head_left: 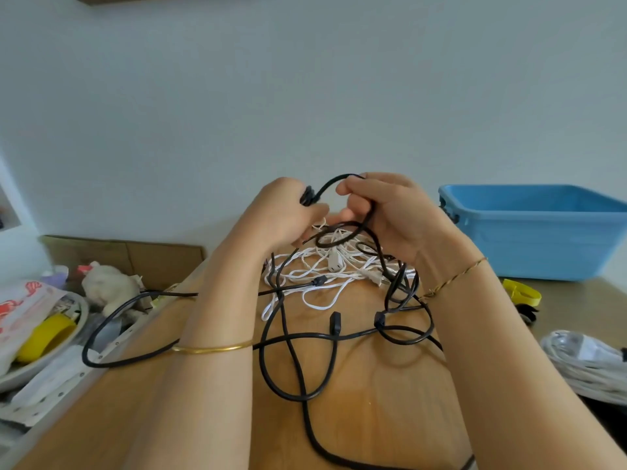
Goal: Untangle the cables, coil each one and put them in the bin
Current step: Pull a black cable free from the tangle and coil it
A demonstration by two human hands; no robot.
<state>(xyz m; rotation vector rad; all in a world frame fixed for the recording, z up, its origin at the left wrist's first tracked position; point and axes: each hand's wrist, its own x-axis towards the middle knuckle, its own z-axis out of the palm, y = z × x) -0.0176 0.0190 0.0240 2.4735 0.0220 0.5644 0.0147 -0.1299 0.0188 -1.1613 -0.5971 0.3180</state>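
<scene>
Both hands are raised above the bench (373,401), close together and each grasping the same black cable (336,178). The left hand (281,215) has its fingers curled round a small bundle or plug end of it, and the right hand (397,215) pinches the cable a little further along, so a short arc stands up between them. From the right hand the cable drops in a loop into the tangle below.

That tangle lies on the bench under and in front of the hands: thin white cables (325,266) heaped at the far side, with black loops crossing over them and trailing toward the near edge. One black loop hangs over the bench's left edge.

The blue bin (543,245) stands at the far right of the bench, well apart from the tangle; what it holds is hidden. Near it lies a yellow strap (522,293), and nearer the edge a wrapped white cord (583,361). Off to the left are a bowl (20,374) with a yellow tape roll (44,337) and a pale soft toy (108,286)
</scene>
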